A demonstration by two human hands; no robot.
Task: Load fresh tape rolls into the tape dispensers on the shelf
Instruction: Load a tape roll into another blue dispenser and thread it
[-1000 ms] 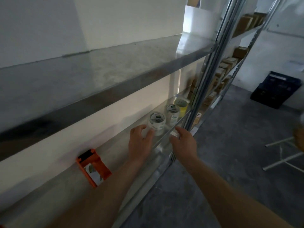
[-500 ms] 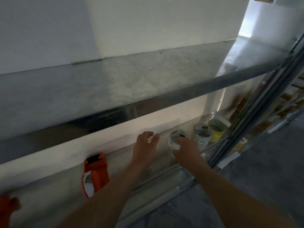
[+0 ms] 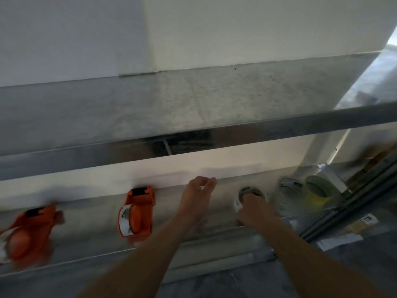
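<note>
The right hand [image 3: 254, 211], lower right of centre, rests on the roll [image 3: 249, 191], which lies flat on the shelf [image 3: 90, 224] with its core hole facing up. The fingers curl over its near rim and seem to grip it, though blur hides how far round they reach. The dispenser [image 3: 137, 211] lies left of the roll, lower middle of the frame, its long axis running from the shelf's front edge toward the wall. The left hand [image 3: 198, 195] hangs between the two, nearer the dispenser, fingers loosely bent and close together, holding nothing. The roll would likely have to travel left past that hand. A second dispenser [image 3: 28, 231] lies blurred at lower left.
</note>
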